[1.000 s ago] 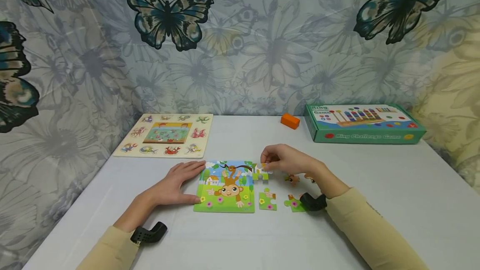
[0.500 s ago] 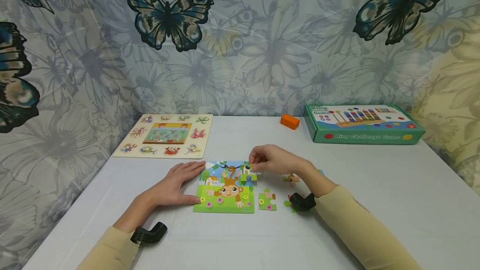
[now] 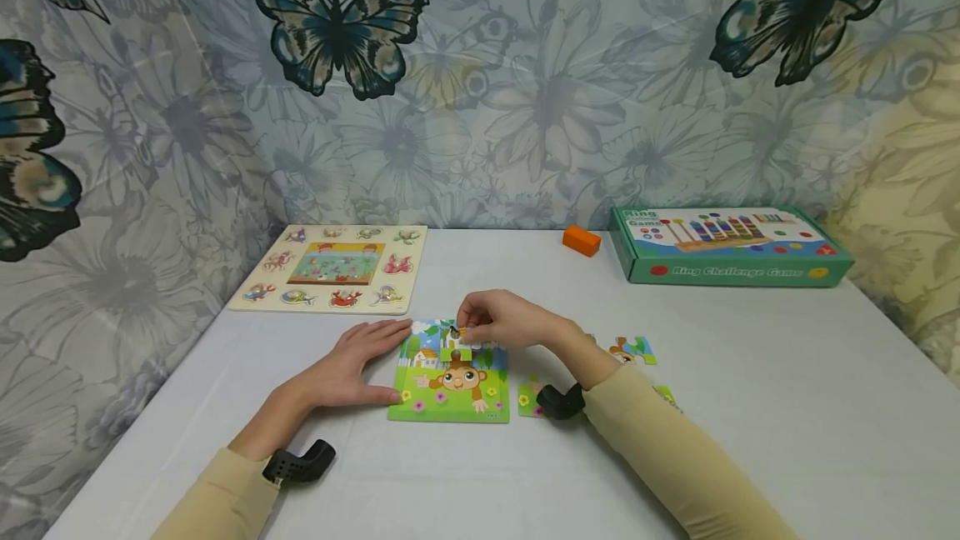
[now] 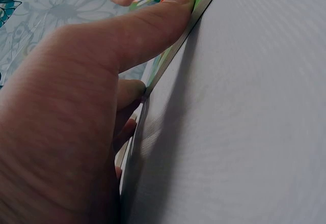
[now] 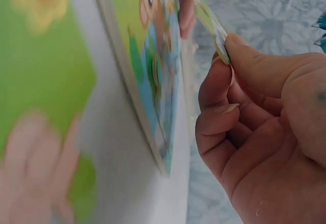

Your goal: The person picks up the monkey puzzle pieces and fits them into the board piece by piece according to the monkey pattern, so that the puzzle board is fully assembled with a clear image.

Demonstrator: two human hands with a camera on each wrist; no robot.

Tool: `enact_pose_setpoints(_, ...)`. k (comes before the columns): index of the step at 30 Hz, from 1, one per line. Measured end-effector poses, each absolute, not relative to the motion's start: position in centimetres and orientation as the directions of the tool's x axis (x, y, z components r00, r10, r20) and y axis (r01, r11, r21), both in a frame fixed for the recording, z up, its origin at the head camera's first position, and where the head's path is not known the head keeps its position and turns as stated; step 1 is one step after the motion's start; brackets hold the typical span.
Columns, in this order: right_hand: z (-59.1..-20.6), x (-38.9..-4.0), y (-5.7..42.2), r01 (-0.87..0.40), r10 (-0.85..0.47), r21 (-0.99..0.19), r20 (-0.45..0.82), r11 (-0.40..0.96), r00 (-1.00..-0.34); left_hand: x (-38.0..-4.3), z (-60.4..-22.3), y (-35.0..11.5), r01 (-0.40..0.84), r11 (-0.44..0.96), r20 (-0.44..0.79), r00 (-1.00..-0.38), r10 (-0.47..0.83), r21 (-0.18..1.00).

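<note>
Pinching a puzzle piece [image 3: 455, 352] between thumb and fingertips of the right hand [image 3: 504, 320], holding it tilted over the upper middle of the monkey board [image 3: 450, 414], which is lying flat on the counter [image 3: 450, 482]; touching that board's left edge with thumb and extended fingers of the left hand [image 3: 352, 373]. Probably risking a dropped piece through pinching only its rim, or a crooked landing through lowering it at this slant; possibly risking a skewed board through pressing one side alone, and nudged pieces through dragging the right wrist camera [image 3: 561, 401] low past them. Counting two hands, one held piece, one monkey board, at least three loose pieces [image 3: 637, 349], partly hiding behind the right arm, one sea-creature board [image 3: 335, 263], one orange block [image 3: 581, 241], one green box [image 3: 731, 247].
</note>
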State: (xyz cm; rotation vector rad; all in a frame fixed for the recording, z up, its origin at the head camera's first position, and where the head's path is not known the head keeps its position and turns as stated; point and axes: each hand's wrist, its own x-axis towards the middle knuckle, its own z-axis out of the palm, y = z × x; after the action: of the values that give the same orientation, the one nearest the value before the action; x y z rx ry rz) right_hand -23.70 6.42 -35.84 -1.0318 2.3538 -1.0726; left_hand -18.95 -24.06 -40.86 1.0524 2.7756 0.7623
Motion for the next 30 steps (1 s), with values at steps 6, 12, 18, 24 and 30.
enact_pose_setpoints(6,-35.8,-23.3,4.6,-0.465,-0.760,-0.776,-0.029,0.427,-0.649,-19.0,-40.7,-24.1,0.593,0.641,0.088,-0.764,0.640,0.486)
enact_pose_setpoints(12,-36.2,-23.3,3.5,-0.508,-0.768,-0.747,-0.006,0.430,-0.640,-19.0,-40.7,-24.0,0.607,0.628,0.105,-0.754,0.648,0.487)
enact_pose_setpoints(18,-36.7,-23.2,3.0,-0.518,-0.770,-0.734,-0.011,0.440,-0.638,-19.0,-40.7,-24.1,0.615,0.622,0.117,-0.750,0.651,0.485)
enact_pose_setpoints(24,-36.9,-22.9,2.6,-0.526,-0.765,-0.720,-0.010,0.453,-0.644,-19.1,-40.8,-24.0,0.616,0.624,0.112,-0.749,0.653,0.481)
enact_pose_setpoints(30,-36.9,-22.4,2.0,-0.549,-0.767,-0.697,-0.002,0.461,-0.641,-19.0,-41.0,-24.1,0.619,0.622,0.118,-0.748,0.653,0.480)
